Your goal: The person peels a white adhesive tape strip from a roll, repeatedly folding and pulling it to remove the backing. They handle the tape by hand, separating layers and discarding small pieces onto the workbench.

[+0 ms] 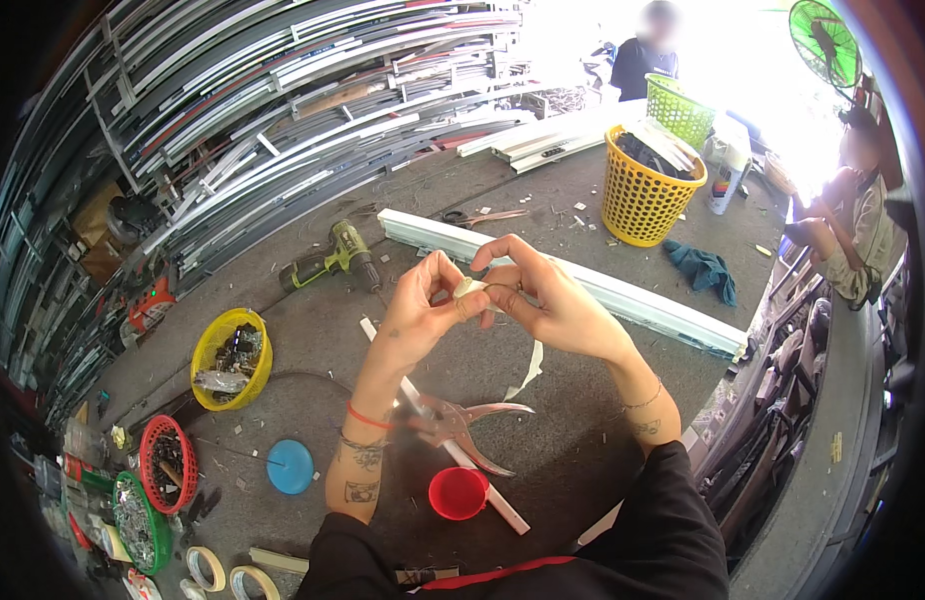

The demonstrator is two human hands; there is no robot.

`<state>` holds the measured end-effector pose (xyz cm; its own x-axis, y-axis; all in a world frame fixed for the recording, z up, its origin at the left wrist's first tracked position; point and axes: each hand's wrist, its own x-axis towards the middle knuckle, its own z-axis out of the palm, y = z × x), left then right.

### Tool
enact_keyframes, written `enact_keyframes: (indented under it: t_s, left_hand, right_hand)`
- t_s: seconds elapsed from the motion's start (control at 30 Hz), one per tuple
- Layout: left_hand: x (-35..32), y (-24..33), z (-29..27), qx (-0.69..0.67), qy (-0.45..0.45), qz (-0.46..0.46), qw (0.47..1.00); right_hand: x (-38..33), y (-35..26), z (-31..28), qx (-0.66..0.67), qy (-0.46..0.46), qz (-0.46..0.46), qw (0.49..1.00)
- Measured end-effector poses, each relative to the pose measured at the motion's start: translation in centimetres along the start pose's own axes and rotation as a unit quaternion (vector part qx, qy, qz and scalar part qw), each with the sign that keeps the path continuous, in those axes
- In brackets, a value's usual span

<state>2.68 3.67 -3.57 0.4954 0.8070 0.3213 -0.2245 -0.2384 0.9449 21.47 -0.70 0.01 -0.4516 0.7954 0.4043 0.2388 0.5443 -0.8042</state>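
You are pinching a small cream piece (470,289), perhaps tape, above the middle of the table (593,420); your left hand (420,305) and right hand (553,310) are closing on it together, thumbs against fingers. A pale strip (531,372) is hanging below your right hand; I cannot tell whether it is joining the piece. If you are squeezing unevenly, the piece could be creasing or slipping; if the strip is sticky, it could be catching on your wrist or folding onto itself.

Below, a plier-like tool (451,420) is lying across a narrow white bar (498,500), with a red cup (459,494) just beside them, so a dropping forearm could be knocking these. Beyond your hands, a long white profile (623,288) is reaching the table's right edge; a careless push could be sending its end over. A green drill (333,262) is limiting far-left reach, and a yellow bowl (231,358) is sitting farther left. More room for moving is opening on the right, between the tool and that edge.
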Motion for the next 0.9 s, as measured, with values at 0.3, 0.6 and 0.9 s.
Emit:
enact_keyframes:
  t_s: [0.3,0.6,0.9]
  left_hand:
    - [-0.5,0.6,0.1,0.051,-0.034,-0.014,0.998]
    - [0.0,0.8,-0.4,0.297,0.038,0.102,0.949]
    - [-0.6,1.2,1.3,0.314,0.017,0.097,0.944]
  right_hand:
    - [0.4,0.9,-0.2,0.004,0.087,0.014,0.996]
    - [0.0,0.4,-0.4,-0.027,0.06,0.031,0.997]
    - [-0.2,-0.2,0.1,0.017,0.019,0.035,0.999]
